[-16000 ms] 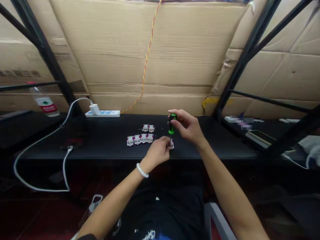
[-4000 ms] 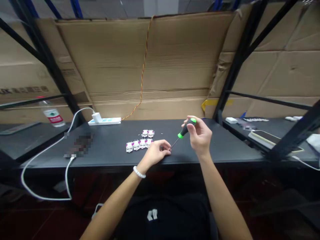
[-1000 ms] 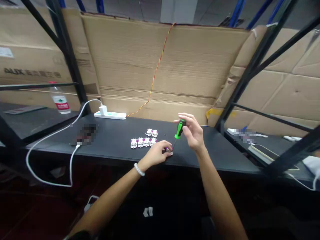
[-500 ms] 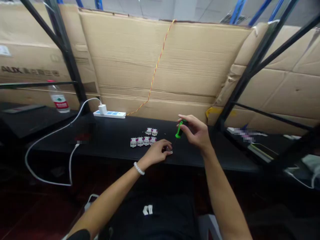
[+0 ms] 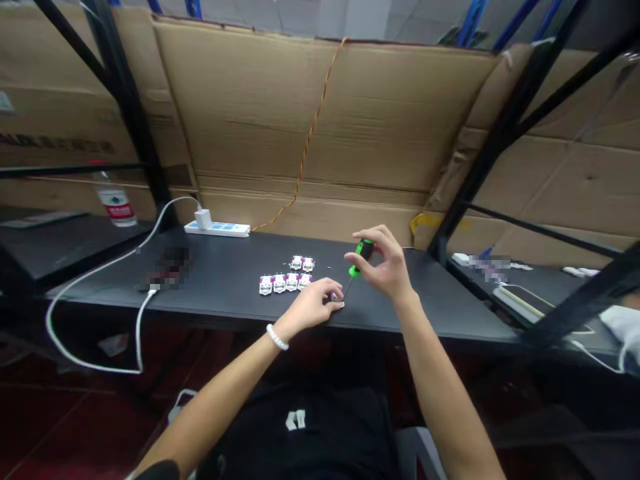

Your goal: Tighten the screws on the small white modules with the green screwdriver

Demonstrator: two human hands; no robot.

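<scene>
My right hand (image 5: 384, 261) grips a green and black screwdriver (image 5: 362, 256) by its handle, thumb on one side and fingers on the other. Its thin shaft slants down and left toward my left hand (image 5: 320, 301). There, my closed fingers hold a small white and purple part (image 5: 338, 300) against the black table, mostly hidden by the fingers. Whether the tip touches the part I cannot tell. Just left of that hand lie several similar white and purple parts (image 5: 279, 284) in a row, with two more (image 5: 302, 263) behind them.
A white power strip (image 5: 220, 229) with a plugged-in charger (image 5: 203, 218) lies along the cardboard wall (image 5: 310, 133). Its white cable (image 5: 100, 267) loops over the table's left edge. A water bottle (image 5: 117, 201) stands at left. Black metal posts (image 5: 480, 170) flank the table (image 5: 425, 307).
My right hand has turned slightly and the screwdriver handle shows more between the fingers. My left hand stays in place on the part. The picture has become darker overall.
</scene>
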